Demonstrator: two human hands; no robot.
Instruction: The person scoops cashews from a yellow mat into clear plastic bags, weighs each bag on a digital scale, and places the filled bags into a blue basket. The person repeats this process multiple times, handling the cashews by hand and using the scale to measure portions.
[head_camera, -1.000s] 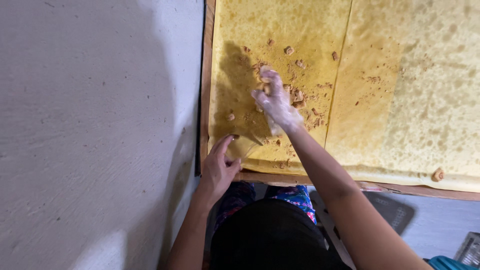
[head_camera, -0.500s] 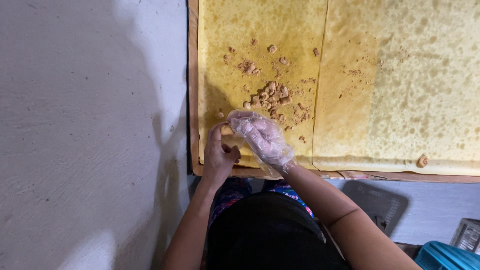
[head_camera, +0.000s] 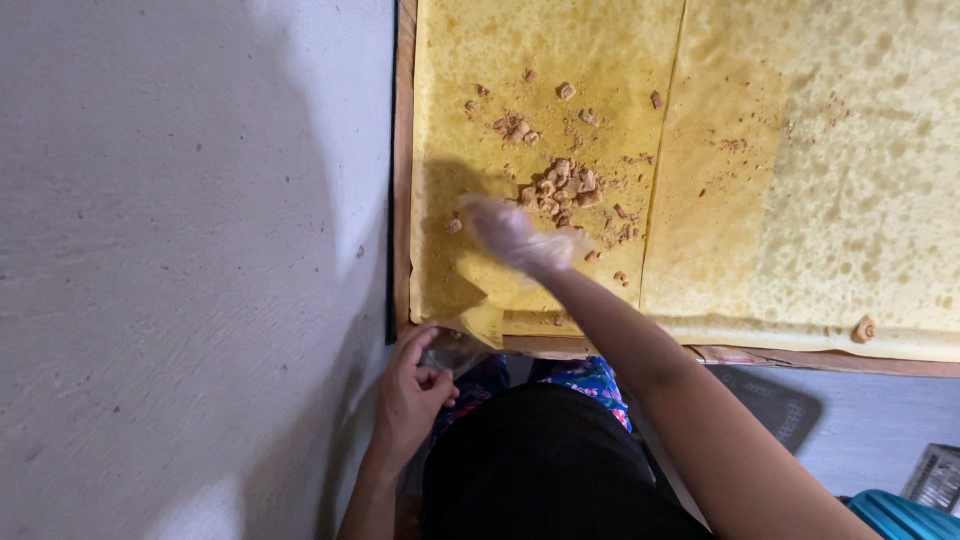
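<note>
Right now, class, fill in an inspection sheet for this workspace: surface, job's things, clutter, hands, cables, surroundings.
Surface: wooden board covered with yellow, oil-spotted paper sheets.
Job's things: pile of brown crumbs on the left sheet; a small clear bag, apparently, at the board's near edge.
Clutter: stray crumbs further up; one lone piece near the right sheet's front edge.
Hands: right hand, in a thin clear glove, over the sheet beside the pile; left hand, bare, on the bag.
Cables: nothing seen.
Surroundings: grey wall on the left; teal container and dark mat at lower right.
</note>
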